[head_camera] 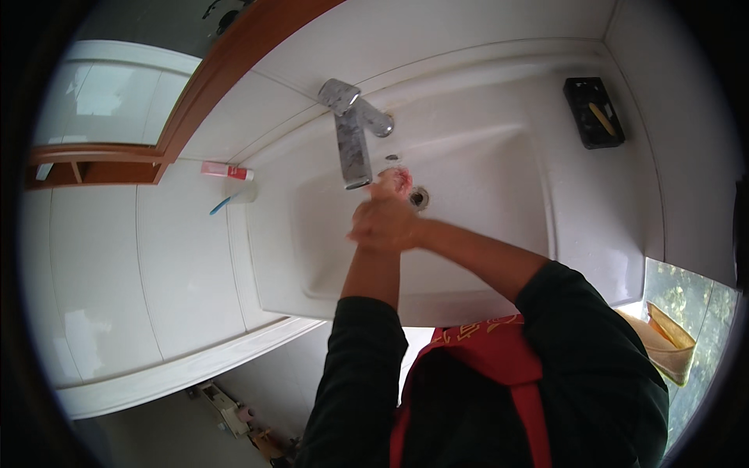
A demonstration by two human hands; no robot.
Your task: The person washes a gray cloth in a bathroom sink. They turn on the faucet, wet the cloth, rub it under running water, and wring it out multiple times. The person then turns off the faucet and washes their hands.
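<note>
My right hand (386,225) is wrapped around my left wrist over a white washbasin (480,175). Beyond it, my left hand (389,181) reaches below the spout of a chrome faucet (353,143). Its far side looks reddish and blurred, so I cannot tell how the fingers lie or whether anything is in them. Close to the left hand, on its right, is the round drain (419,199) of the basin. An overflow hole (392,158) shows just above the hand.
A black soap dish (594,114) with a yellowish piece sits on the basin's right ledge. At left are a pink-and-red tube (227,170) and a clear cup (243,192) with a blue toothbrush (220,206). A wood-framed mirror (117,99) hangs upper left; a yellowish cloth (673,345) lies lower right.
</note>
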